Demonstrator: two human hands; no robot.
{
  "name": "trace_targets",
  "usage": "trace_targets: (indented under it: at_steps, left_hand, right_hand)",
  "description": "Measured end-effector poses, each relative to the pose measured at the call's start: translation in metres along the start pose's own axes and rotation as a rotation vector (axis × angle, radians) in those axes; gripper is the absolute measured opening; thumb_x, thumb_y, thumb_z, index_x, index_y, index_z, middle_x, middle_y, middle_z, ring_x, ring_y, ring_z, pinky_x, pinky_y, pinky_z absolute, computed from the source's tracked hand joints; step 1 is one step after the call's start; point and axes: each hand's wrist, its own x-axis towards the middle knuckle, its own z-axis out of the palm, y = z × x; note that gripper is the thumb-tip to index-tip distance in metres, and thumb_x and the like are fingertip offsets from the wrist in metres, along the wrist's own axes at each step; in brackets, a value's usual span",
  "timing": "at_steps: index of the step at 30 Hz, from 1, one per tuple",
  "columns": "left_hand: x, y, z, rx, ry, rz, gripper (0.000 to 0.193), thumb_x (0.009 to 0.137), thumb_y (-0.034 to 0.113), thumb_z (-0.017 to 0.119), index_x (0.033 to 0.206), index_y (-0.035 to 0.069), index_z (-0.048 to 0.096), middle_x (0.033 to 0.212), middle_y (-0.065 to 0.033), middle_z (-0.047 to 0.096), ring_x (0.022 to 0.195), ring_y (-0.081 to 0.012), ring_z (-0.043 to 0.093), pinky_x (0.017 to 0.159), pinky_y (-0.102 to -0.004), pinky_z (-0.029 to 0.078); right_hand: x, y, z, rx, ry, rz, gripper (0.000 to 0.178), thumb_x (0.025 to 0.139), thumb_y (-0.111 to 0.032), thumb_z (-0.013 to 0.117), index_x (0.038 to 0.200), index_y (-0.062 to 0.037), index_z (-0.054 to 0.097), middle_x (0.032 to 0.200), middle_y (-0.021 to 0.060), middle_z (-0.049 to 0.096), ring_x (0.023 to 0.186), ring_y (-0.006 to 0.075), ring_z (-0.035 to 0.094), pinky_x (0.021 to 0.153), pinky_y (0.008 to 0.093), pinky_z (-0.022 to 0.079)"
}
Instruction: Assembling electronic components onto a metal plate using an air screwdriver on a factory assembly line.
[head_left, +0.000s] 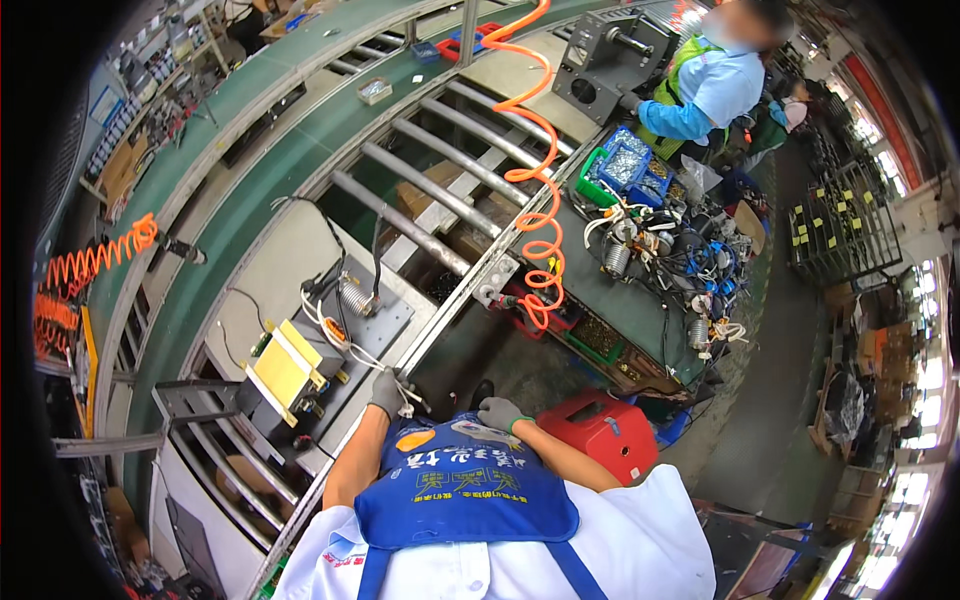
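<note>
My left hand (384, 393), in a grey glove, is closed around the white wires (368, 358) close to their connector ends (407, 407). These wires run back to a metal plate (378, 328) on the workbench, where a silvery ribbed coil (356, 299) and black cables lie. Left of the plate sits a black unit with a yellow top (292, 368). My right hand (499, 412), also grey-gloved, hovers in front of my blue apron (470, 490), apart from the bench. Its fingers are too small and unclear to read.
A red plastic box (600, 435) stands right of my right hand. Steel rollers (400, 222) lie ahead, with a coiled orange air hose (540, 225) hanging over them. At the right, a side table (630, 315) carries wire bundles and blue bins (627, 160). Beyond, a co-worker (715, 85) handles a dark metal housing (610, 65).
</note>
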Motion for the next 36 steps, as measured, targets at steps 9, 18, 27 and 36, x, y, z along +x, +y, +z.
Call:
trace_targets:
  at_steps: [9,18,27,36]
  left_hand:
    - [-0.002,0.012,-0.031,0.091,0.020,-0.094,0.031,0.101,0.033,0.033,0.095,0.008,0.050,0.064,0.0007,0.041,0.043,-0.0088,0.032,0.037,-0.0233,0.029]
    - [0.030,-0.005,-0.022,-0.180,-0.401,-0.021,0.029,0.100,0.032,0.042,0.085,0.007,0.048,0.067,-0.0053,0.047,0.057,-0.0195,0.047,0.052,-0.0337,0.042]
    - [-0.001,-0.027,-0.035,0.352,0.099,0.298,0.022,0.090,0.013,0.047,0.102,-0.001,0.058,0.082,-0.0156,0.065,0.069,-0.0247,0.064,0.064,-0.0380,0.053]
    - [-0.015,-0.016,-0.033,0.972,0.240,0.361,0.028,0.091,0.021,0.044,0.097,0.000,0.061,0.078,-0.0154,0.070,0.079,-0.0301,0.069,0.073,-0.0406,0.053]
  right_hand:
    - [-0.004,-0.004,0.014,0.041,-0.023,-0.017,0.040,0.081,-0.033,0.056,0.111,-0.0085,0.066,0.114,0.0187,0.064,0.108,0.0342,0.060,0.095,0.0418,0.045]
    - [0.013,0.018,0.010,0.051,0.095,-0.182,0.036,0.080,-0.030,0.057,0.103,-0.0048,0.069,0.107,0.0178,0.066,0.103,0.0335,0.061,0.092,0.0398,0.047]
    - [0.013,0.018,0.013,0.029,-0.004,-0.168,0.038,0.079,-0.029,0.057,0.106,-0.0034,0.067,0.107,0.0211,0.065,0.105,0.0347,0.061,0.093,0.0393,0.047]
    - [0.011,0.017,0.013,0.020,-0.023,-0.161,0.040,0.080,-0.030,0.058,0.107,-0.0027,0.067,0.107,0.0217,0.065,0.105,0.0353,0.061,0.093,0.0395,0.047]
